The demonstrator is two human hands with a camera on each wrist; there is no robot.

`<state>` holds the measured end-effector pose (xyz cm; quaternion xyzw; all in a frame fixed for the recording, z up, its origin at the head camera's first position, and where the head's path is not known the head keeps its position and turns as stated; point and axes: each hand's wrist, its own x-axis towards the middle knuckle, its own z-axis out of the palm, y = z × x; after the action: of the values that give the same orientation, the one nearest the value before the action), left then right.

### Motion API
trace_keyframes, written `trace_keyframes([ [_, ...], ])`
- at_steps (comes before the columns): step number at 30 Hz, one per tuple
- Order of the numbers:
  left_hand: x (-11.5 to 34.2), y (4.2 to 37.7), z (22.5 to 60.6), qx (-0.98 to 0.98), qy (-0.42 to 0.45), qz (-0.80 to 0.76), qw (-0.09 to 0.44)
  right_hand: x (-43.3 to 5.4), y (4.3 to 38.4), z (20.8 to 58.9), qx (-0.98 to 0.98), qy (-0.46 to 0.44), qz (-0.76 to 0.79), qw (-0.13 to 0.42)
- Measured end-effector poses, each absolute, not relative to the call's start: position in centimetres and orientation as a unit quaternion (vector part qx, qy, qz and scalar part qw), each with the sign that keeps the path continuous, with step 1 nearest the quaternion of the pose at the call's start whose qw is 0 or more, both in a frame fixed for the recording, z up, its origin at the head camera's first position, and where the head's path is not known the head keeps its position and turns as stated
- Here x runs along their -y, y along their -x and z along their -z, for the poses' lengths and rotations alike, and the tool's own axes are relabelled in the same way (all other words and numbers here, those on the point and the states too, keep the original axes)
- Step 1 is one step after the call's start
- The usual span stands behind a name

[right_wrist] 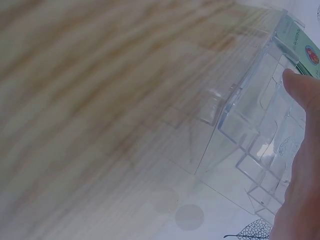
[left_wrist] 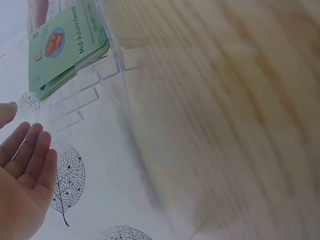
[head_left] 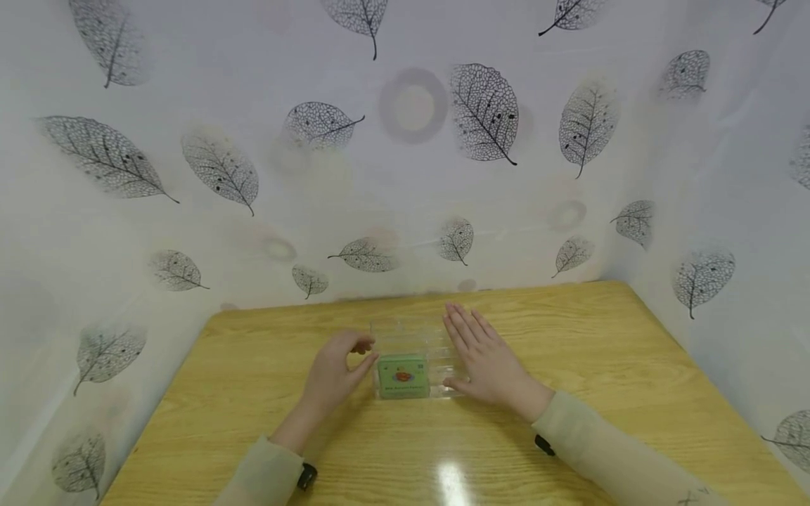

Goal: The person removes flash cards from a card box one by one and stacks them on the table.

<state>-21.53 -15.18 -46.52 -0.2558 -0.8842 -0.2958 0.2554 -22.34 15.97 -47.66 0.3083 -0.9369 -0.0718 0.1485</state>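
At left, the left hand (head_left: 332,372) is held beside the left end of a clear tiered stand (head_left: 441,371), fingers loosely bent, nothing gripped; whether the plastic is touched cannot be told. Just right of that thumb, a green card stack (head_left: 403,377) is held upright in the stand's front left section, its long axis laid left to right. By the left hand it is more nearly approached; the right hand (head_left: 484,358), fingers straight, is placed at the stand's right end.

Pale walls (head_left: 405,190) with dark leaves (head_left: 486,112) stand behind and beside the wood-grain counter (head_left: 253,365). White glare (head_left: 452,485) shines on it.
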Motion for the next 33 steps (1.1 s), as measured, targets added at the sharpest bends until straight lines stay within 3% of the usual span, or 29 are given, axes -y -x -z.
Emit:
trace_keyframes([
  [10,15.02,21.06,46.60,0.896,0.218,0.327,0.208,-15.96,22.29,47.64,0.936,-0.314,0.060,0.146],
  [22,15.12,21.09,47.00,0.895,0.215,0.338,0.197,-15.72,22.16,47.46,0.937,-0.316,0.053,0.137],
  [33,14.92,21.38,47.09,0.897,0.208,0.356,0.155,-15.94,22.40,47.78,0.940,-0.307,0.053,0.137],
])
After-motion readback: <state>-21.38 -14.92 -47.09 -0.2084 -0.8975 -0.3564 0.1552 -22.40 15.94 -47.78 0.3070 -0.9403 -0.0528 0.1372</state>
